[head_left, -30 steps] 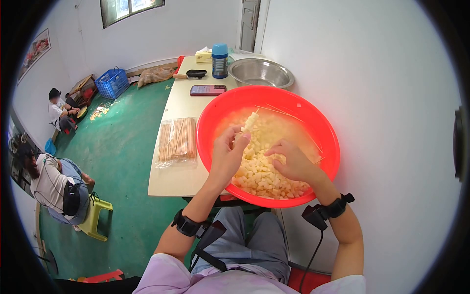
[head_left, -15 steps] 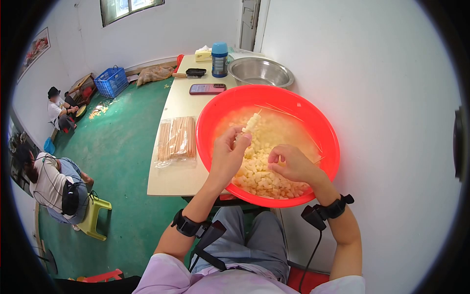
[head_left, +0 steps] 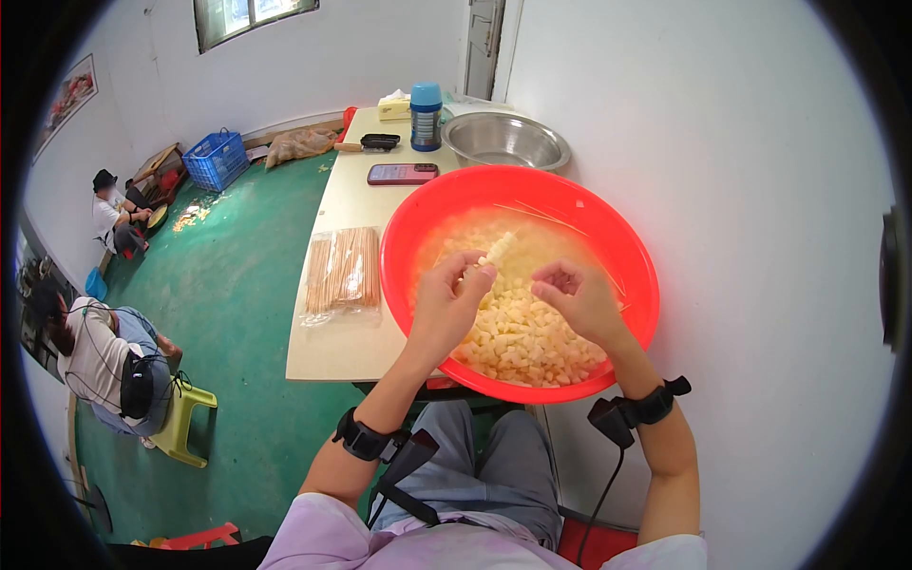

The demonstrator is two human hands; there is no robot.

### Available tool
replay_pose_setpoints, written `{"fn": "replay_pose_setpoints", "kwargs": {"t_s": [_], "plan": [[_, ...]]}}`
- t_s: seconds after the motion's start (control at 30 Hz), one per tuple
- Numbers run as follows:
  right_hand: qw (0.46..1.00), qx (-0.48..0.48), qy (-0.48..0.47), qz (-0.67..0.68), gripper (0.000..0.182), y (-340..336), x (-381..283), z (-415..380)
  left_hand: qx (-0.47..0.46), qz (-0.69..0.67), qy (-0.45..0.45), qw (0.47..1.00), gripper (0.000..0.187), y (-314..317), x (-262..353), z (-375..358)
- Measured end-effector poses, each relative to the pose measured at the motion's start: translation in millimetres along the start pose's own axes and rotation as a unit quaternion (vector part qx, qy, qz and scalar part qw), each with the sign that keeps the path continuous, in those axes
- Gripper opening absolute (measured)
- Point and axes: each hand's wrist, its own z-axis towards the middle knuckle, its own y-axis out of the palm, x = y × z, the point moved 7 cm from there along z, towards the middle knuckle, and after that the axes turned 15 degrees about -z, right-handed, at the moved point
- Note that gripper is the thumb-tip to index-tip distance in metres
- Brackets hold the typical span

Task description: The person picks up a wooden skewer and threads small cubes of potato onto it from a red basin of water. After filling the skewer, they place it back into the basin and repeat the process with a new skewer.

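Observation:
A large red basin (head_left: 404,218) holds many small pale-yellow cubes (head_left: 518,347) in cloudy liquid. Over its left part, my left hand (head_left: 445,302) is closed around a bamboo skewer threaded with pale cubes (head_left: 498,250), its loaded end pointing up and to the right. My right hand (head_left: 584,304) hovers above the cubes on the right, thumb and fingers curled together; whatever they pinch, if anything, is hidden. A few bare bamboo skewers (head_left: 541,218) rest inside the basin near its far side and right edge.
A plastic pack of bamboo skewers (head_left: 342,271) lies left of the basin on the table (head_left: 328,356). Behind are a phone (head_left: 403,174), a blue-lidded bottle (head_left: 427,119), a black-headed brush (head_left: 380,142) and a steel bowl (head_left: 508,140). A wall borders the right. Two people sit at left.
My right hand has risen and moved slightly away from me and to the right. The loaded skewer in my left hand has tilted further to the right and sits slightly lower.

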Motion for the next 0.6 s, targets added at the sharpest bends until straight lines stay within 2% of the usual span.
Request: {"fn": "replay_pose_setpoints", "kwargs": {"t_s": [0.2, 0.3, 0.5, 0.6], "plan": [[0.989, 0.072, 0.041, 0.119, 0.016, -17.0, -9.8, -0.6, -0.028, 0.015, 0.005, 0.999, 0.024, 6.6, 0.9, -1.3], [0.975, 0.087, 0.017, 0.205, 0.018, -20.8, -12.7, 0.1, -0.045, 0.037, 0.008, 0.998, 0.025, 7.6, -0.6, -1.5], [0.930, 0.013, 0.077, 0.358, 0.021, -15.0, -7.2, -0.3, -0.061, 0.071, -0.008, 0.996, 0.027, 10.2, -1.6, -4.6], [0.914, -0.035, 0.100, 0.392, 0.022, -9.8, -3.2, -0.4, -0.064, 0.078, -0.011, 0.995, 0.028, 11.0, -0.8, -4.9]]}}
